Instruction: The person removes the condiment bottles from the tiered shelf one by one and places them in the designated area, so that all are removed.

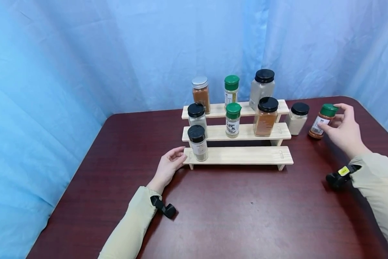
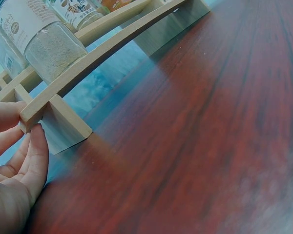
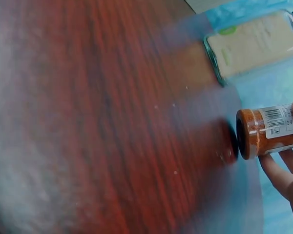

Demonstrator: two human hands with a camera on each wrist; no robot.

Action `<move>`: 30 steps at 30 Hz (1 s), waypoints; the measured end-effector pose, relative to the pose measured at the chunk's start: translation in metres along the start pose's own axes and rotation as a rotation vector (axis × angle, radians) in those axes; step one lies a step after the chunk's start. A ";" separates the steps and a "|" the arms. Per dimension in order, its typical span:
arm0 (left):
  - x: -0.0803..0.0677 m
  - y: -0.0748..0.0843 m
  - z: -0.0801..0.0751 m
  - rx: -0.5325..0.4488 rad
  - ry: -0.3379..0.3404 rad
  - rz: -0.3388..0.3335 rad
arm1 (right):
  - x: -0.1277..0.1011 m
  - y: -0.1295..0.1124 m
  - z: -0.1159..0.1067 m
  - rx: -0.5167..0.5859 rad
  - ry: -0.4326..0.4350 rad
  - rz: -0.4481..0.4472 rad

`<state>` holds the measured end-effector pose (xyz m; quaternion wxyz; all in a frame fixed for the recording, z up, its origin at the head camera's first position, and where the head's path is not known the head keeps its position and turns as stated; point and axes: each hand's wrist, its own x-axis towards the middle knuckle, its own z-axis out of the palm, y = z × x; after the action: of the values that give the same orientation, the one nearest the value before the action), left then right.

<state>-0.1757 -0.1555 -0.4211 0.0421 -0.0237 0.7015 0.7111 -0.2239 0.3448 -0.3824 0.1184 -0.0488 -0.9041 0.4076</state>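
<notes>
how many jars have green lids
3. One green-lidded jar stands on the rack's top step, another on the middle step, and the third is off the rack at the right, tilted in the right hand. None seem hidden.

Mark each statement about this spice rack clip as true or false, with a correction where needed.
1. The right hand grips a green-capped jar. True.
2. That jar stands on the rack's top step. False: it is at the table, right of the rack.
3. The left hand touches the left end of the rack's bottom step. True.
4. The bottom step carries three jars. False: only one, a black-capped jar.
5. A jar with a silver lid stands on the top step. True.
</notes>
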 end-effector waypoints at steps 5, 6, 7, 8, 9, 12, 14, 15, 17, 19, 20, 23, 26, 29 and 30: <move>-0.001 0.000 0.000 -0.006 0.003 0.008 | 0.003 0.001 0.002 -0.060 0.039 -0.031; -0.001 0.000 0.000 -0.004 0.003 0.007 | 0.003 0.000 0.002 -0.066 0.042 -0.042; -0.002 0.000 0.000 -0.008 0.005 0.006 | 0.003 0.000 0.003 -0.074 0.046 -0.052; -0.002 0.001 0.000 -0.013 0.006 0.005 | 0.003 0.000 0.004 -0.077 0.047 -0.062; -0.002 0.001 0.000 -0.016 0.006 0.005 | 0.003 0.000 0.004 -0.085 0.051 -0.070; -0.002 0.001 0.001 -0.022 0.007 0.007 | 0.003 0.001 0.006 -0.091 0.062 -0.088; -0.001 0.001 0.001 -0.025 0.009 0.004 | 0.003 0.003 0.007 -0.102 0.070 -0.083; -0.001 0.000 0.001 -0.026 0.009 0.003 | 0.004 0.004 0.007 -0.107 0.073 -0.080; -0.001 0.001 0.001 -0.024 0.010 0.003 | 0.004 0.004 0.007 -0.101 0.069 -0.078; -0.002 0.001 0.001 -0.019 0.010 0.006 | 0.004 0.003 0.006 -0.098 0.063 -0.076; -0.002 0.001 0.001 -0.015 0.010 0.008 | 0.005 0.002 0.006 -0.099 0.060 -0.077; -0.002 0.002 0.001 -0.005 0.010 0.010 | 0.006 0.000 0.006 -0.096 0.051 -0.076; -0.003 0.002 0.001 -0.002 0.008 0.007 | 0.005 0.000 0.007 -0.091 0.044 -0.073; -0.003 0.003 0.001 -0.005 0.006 0.005 | 0.004 0.000 0.007 -0.086 0.043 -0.073; -0.003 0.002 0.001 -0.003 0.004 0.006 | 0.004 0.000 0.007 -0.082 0.044 -0.075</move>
<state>-0.1731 -0.1543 -0.4184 0.0386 -0.0231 0.7007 0.7120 -0.2297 0.3409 -0.3860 0.1512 -0.0286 -0.9185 0.3642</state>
